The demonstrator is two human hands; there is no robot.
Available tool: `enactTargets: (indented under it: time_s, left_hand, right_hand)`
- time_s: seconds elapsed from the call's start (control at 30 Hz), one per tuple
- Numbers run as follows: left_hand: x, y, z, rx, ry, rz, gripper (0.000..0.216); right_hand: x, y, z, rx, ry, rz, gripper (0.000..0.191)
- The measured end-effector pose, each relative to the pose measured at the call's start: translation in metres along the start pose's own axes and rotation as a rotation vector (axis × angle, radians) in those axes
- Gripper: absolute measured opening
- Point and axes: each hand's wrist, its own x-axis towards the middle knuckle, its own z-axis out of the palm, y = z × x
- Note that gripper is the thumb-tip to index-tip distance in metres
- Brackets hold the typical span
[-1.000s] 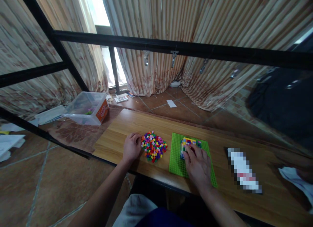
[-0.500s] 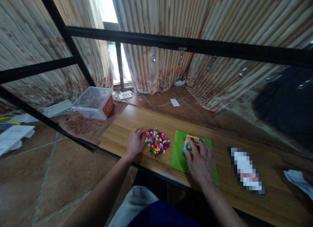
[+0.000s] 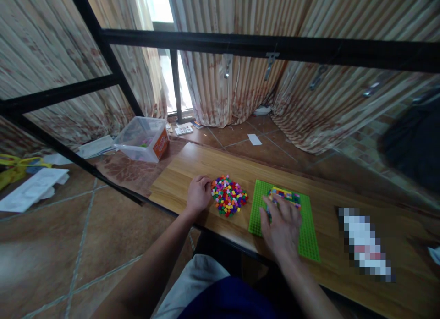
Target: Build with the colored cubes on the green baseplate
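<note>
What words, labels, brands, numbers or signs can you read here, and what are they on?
None can be read with certainty.
Orange label on the clear plastic bin: pale lettering, too blurred to read.
White printed item on the floor: dark markings, too small to read.
Pixelated item on the table: any text is obscured.
Loose colored pieces and green baseplate: no lettering visible.

table: smooth wood, slight sheen | baseplate: studded plastic | bin: clear plastic | curtains: cloth
</note>
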Motion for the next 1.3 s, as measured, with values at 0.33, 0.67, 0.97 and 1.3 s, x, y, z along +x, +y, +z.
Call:
enactTargets:
  time_s: [0.33, 0.67, 0.97, 1.3]
  left_hand:
    - [0.000, 0.002, 0.000, -0.008, 0.005, -0.009, 0.022]
    - [0.000, 0.000, 0.000, -0.022, -0.001, 0.003, 0.021]
    - [0.001, 0.002, -0.003, -0.013, -0.005, -0.005, 0.021]
    - [0.002, 0.000, -0.003, 0.013, -0.015, -0.007, 0.021]
  right_hand:
    - [0.007, -0.041, 0.025, 0.049, -0.188, 0.048, 0.021]
    - [0.010, -0.044, 0.031, 0.154, -0.205, 0.072, 0.023]
    - [-0.010, -0.019, -0.013, 0.573, -0.060, 0.312, 0.025]
    - [-0.035, 0.067, -0.025, 0.486, 0.073, 0.618, 0.032]
